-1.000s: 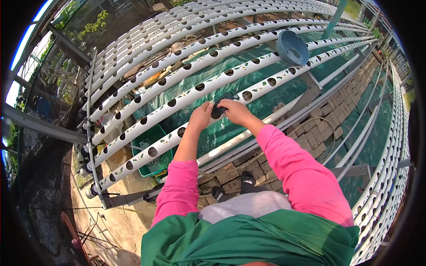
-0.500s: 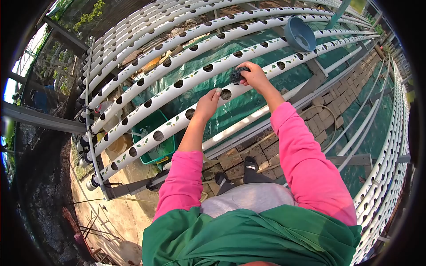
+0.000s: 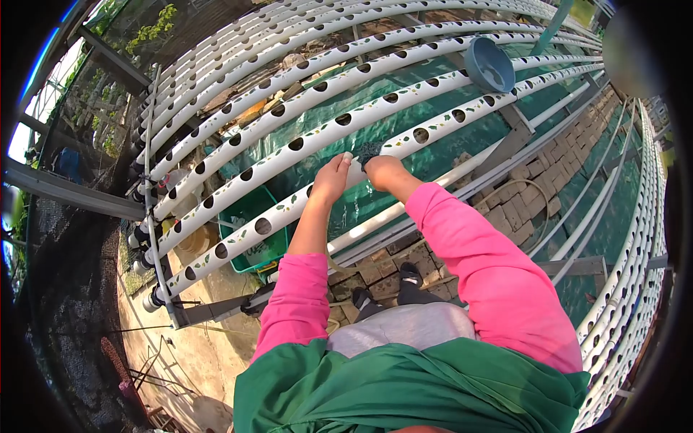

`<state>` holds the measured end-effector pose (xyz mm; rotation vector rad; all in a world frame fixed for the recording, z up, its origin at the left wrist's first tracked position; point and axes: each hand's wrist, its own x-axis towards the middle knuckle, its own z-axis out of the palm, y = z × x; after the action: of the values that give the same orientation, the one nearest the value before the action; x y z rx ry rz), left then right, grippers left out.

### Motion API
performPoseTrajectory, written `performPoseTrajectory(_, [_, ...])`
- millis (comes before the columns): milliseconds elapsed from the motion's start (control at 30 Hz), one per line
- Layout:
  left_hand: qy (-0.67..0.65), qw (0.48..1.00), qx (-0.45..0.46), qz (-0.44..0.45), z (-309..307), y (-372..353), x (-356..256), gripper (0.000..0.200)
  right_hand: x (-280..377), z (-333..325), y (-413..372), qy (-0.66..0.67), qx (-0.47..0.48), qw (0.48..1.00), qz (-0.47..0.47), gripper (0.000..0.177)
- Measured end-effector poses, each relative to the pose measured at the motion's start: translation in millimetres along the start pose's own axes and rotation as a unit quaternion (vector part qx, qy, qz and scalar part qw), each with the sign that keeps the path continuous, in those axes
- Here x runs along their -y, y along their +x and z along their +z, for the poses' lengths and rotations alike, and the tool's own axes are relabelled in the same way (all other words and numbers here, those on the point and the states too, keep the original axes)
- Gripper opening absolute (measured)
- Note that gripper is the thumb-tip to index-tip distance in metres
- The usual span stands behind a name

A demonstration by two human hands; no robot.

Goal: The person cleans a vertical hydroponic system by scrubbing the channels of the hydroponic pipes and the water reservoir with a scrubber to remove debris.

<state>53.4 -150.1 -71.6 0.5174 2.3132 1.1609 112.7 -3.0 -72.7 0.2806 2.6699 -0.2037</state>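
My right hand (image 3: 387, 173) is closed on a dark, crumpled scouring pad (image 3: 370, 150), pressed to the near white pipe (image 3: 451, 128), which has round holes along its top. My left hand (image 3: 332, 179) is closed beside it over the same pipe, around what looks like the end of a thin hose, mostly hidden by the fingers. Water runs by the fingers and drips below the pipe. Small green leaf bits stick to the pipe. A blue-grey bowl (image 3: 489, 65) rests across the pipes to the upper right.
Parallel holed white pipes fill the far side above a green sheet (image 3: 440, 72). A green tub (image 3: 263, 249) stands under the pipes at left. A metal frame edge runs along the brick path (image 3: 520, 206), where a hose (image 3: 546, 191) lies. More pipes (image 3: 628, 274) stand at right.
My right hand has moved left and down with the scouring pad, close to my left hand. My left hand stays nearly in place. The view has shifted slightly.
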Motion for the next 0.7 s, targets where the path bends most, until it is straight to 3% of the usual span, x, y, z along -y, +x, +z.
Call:
performPoseTrajectory(267, [0.003, 1.000, -0.020, 0.021, 4, 6, 16, 0.047, 2, -2, -3, 0.001, -0.019, 1.000, -0.015, 0.025])
performPoseTrajectory(333, [0.003, 0.999, -0.034, 0.039, 10, 7, 25, 0.048, 3, 12, -10, 0.050, -0.099, 0.994, 0.015, 0.025])
performPoseTrajectory(400, [0.011, 0.991, -0.076, 0.113, 11, 8, 26, 0.047, 0, 6, -7, 0.040, -0.080, 0.996, 0.007, 0.023])
performPoseTrajectory(467, [0.002, 0.996, -0.055, 0.069, 8, 6, 21, 0.046, 2, -6, -1, 0.024, -0.051, 0.998, -0.009, 0.021])
performPoseTrajectory(600, [-0.023, 0.999, -0.017, 0.025, 3, 1, 16, 0.046, -6, -2, -10, 0.040, -0.150, 0.987, -0.047, 0.016])
performPoseTrajectory(700, [-0.035, 0.999, -0.002, 0.009, -1, -7, 11, 0.046, -12, -6, -20, 0.165, -0.257, 0.948, -0.088, 0.014])
